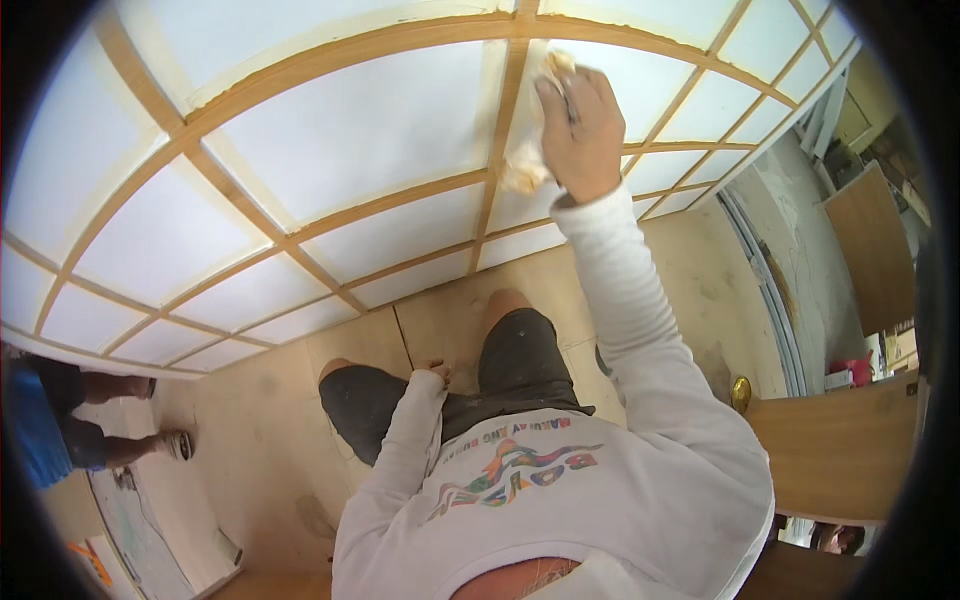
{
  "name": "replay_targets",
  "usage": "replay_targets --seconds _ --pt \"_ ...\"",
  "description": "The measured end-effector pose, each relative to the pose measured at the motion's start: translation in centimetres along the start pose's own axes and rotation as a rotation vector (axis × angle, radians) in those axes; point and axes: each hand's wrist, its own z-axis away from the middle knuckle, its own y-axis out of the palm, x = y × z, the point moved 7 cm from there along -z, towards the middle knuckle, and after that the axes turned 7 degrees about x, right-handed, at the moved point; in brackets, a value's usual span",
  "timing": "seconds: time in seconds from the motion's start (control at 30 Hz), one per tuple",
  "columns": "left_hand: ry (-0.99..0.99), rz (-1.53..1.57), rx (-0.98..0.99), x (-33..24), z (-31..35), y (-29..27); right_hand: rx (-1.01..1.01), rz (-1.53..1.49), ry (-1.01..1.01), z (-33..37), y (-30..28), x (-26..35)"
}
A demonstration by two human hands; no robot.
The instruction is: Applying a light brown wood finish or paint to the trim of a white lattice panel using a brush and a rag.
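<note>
My right hand [585,135] is raised against a large lattice panel [395,35] with wooden bars and white panes. It is closed round a crumpled whitish rag [525,168] with yellow-brown stains. The rag spreads above and below my fingers, next to an upright wooden bar [507,105]. Pale yellowish strips run along the edges of several panes. Low down, my left hand [438,370] rests between my thighs, apart from the panel. Its fingers look curled, and whatever they may hold is hidden.
Another person's legs [115,445] stand at the left by the panel's end. Beige floor tiles [265,440] lie below. On the right are a metal floor track [770,295], a wooden door [835,445] with a brass knob [740,391], and a leaning brown board [870,250].
</note>
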Motion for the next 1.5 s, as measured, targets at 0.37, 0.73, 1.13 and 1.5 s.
replay_targets --seconds 0.37,0.73,1.13,1.5 --pt "0.178 -0.581 0.007 -1.8 -1.4 1.6 -0.083 0.374 -0.108 -3.4 1.5 -0.3" --pt "0.201 -0.718 0.013 -3.8 1.3 3.3 0.081 0.447 -0.005 -1.6 1.3 -1.3" --pt "0.189 -0.79 0.014 -4.4 1.6 3.6 0.003 0.471 -0.194 -7.8 0.8 2.1" --pt "0.174 -0.741 0.025 -3.0 2.7 2.1 0.163 0.384 -0.002 1.3 3.3 -1.1"
